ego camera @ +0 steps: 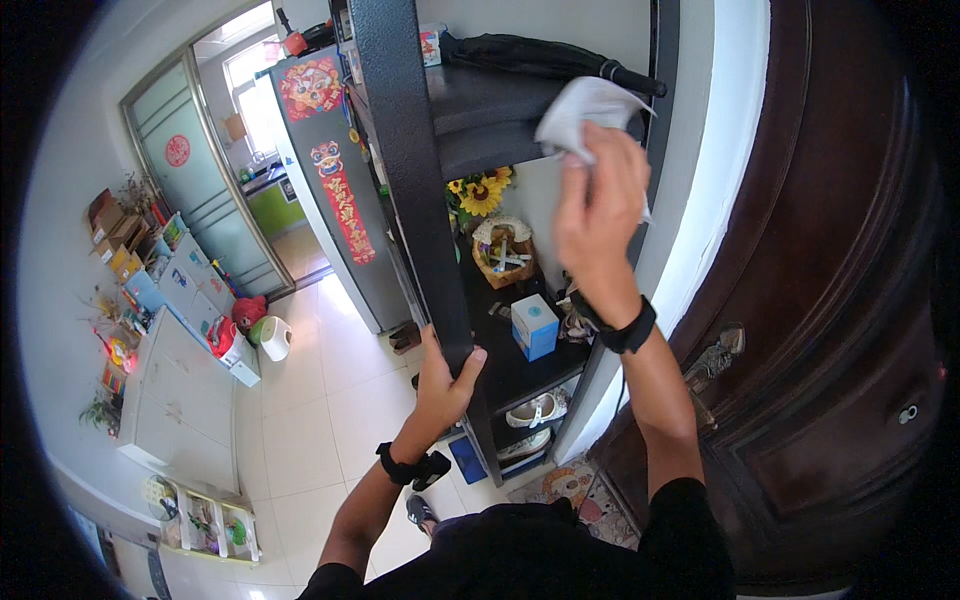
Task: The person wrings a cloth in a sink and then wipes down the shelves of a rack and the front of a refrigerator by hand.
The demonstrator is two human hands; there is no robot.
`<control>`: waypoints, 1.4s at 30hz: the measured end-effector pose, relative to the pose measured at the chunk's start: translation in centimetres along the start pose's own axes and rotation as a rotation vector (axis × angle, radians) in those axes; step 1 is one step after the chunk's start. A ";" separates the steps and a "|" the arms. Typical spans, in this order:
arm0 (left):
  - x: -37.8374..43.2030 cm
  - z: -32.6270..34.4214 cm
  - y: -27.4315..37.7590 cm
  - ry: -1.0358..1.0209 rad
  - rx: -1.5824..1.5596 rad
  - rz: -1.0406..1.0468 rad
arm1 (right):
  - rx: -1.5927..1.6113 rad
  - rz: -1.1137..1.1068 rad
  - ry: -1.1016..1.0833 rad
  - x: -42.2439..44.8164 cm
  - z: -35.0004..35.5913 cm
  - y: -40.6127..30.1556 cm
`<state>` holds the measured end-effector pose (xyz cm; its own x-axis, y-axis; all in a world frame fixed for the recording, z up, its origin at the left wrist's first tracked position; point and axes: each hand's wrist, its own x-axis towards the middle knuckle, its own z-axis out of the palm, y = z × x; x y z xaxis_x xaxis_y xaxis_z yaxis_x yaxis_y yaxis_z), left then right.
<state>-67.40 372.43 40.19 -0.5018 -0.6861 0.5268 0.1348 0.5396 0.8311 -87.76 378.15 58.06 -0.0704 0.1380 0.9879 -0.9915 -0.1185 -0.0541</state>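
My right hand is raised, slightly blurred, with a white cloth or tissue between its fingers. The cloth is in front of the right end of a black upper shelf. Lower down, my left hand grips the black upright post of the same shelf unit, thumb on the front face and fingers around the far side. A folded black umbrella lies on the upper shelf, its handle pointing right, just above the cloth. Whether the cloth touches the shelf edge I cannot tell.
Below stand a wicker basket, sunflowers and a blue-white box. Shoes fill the lower shelves. A dark door is close on my right. A grey refrigerator stands beyond the post, with white cabinets at left.
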 end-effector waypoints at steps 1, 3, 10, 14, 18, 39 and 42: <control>0.0 0.1 -0.3 0.002 0.046 0.029 | 0.047 -0.061 -0.041 0.2 0.3 -1.2; -0.1 -0.2 -0.9 0.007 0.147 0.084 | 0.222 -0.184 -0.029 -0.1 2.5 -3.6; -0.2 -1.3 -0.2 -0.115 0.094 -0.015 | 0.314 -0.275 -0.104 -0.4 2.5 -3.4; -0.2 -1.2 0.3 -0.118 0.099 0.021 | 0.043 -0.244 -0.161 -2.3 1.0 2.0; 0.0 -0.9 -0.5 -0.117 0.158 0.052 | -0.060 -0.186 -0.012 -0.9 -1.7 8.0; -0.9 -0.5 -2.7 0.010 0.177 0.090 | -0.422 0.221 -0.317 -17.1 -4.3 5.3; -0.6 -0.1 -2.7 0.034 0.156 0.096 | -0.403 0.265 -0.366 -18.9 -5.3 4.0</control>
<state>-67.32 371.33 37.61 -0.4632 -0.6427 0.6102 0.0447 0.6707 0.7404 -91.00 380.24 38.44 -0.3490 -0.2012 0.9153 -0.9138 0.2894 -0.2848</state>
